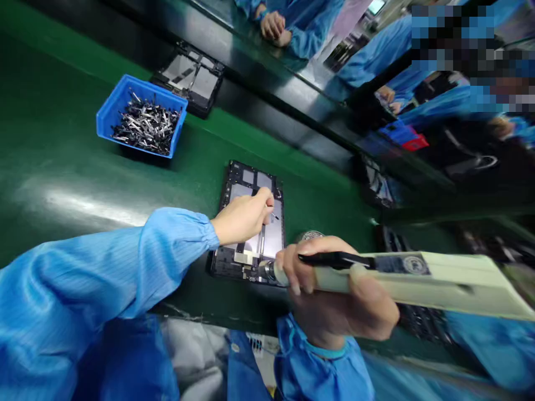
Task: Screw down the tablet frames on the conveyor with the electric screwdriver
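Observation:
A black tablet frame [246, 223] with metal inner panels lies flat on the green conveyor belt [62, 150]. My left hand [241, 217] rests over its upper part, fingers pinched on a tiny dark part [274, 215], perhaps a screw. My right hand [330, 284] grips a cream electric screwdriver [418, 281] by its body. The screwdriver's metal nose [266, 270] reaches the frame's lower edge, and its tip is hard to make out.
A blue plastic bin [109, 111] of loose metal parts stands on the belt at upper left. Another dark frame [189, 78] lies beyond it, by a black rail [267, 83]. A co-worker's clasped hands [272, 27] show across the rail, with more blue-sleeved people at right.

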Available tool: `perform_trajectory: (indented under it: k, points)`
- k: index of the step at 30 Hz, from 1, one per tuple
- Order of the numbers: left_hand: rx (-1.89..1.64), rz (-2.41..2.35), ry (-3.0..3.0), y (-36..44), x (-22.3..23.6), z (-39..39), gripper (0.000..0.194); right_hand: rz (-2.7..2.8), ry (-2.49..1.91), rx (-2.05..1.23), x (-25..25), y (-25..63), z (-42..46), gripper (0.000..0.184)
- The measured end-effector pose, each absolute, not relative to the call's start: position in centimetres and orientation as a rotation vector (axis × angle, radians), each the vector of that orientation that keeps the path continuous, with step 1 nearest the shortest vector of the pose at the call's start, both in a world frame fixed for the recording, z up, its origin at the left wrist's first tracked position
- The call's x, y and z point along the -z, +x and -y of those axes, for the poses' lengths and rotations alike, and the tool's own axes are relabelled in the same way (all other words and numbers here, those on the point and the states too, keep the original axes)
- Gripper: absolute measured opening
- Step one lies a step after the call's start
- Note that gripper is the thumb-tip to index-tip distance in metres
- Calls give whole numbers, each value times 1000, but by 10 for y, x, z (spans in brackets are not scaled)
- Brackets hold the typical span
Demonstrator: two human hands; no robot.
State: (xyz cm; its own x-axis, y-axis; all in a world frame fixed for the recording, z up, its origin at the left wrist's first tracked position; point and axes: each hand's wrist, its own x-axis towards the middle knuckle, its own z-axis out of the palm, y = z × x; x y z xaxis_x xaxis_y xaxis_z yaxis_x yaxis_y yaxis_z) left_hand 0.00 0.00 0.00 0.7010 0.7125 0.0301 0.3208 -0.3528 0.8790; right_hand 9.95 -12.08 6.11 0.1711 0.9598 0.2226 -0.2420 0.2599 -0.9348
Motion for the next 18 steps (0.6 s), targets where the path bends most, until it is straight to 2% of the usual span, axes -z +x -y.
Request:
perform_trajectory:
  k: [13,18]
  points:
    - [-478,-811,2004,-4,1,2,12,1091,-943,-1071,-71,97,124,29]
    - [-566,-768,1990,-8,12,0,10,1079,-947,-821,-92,133,122,38]
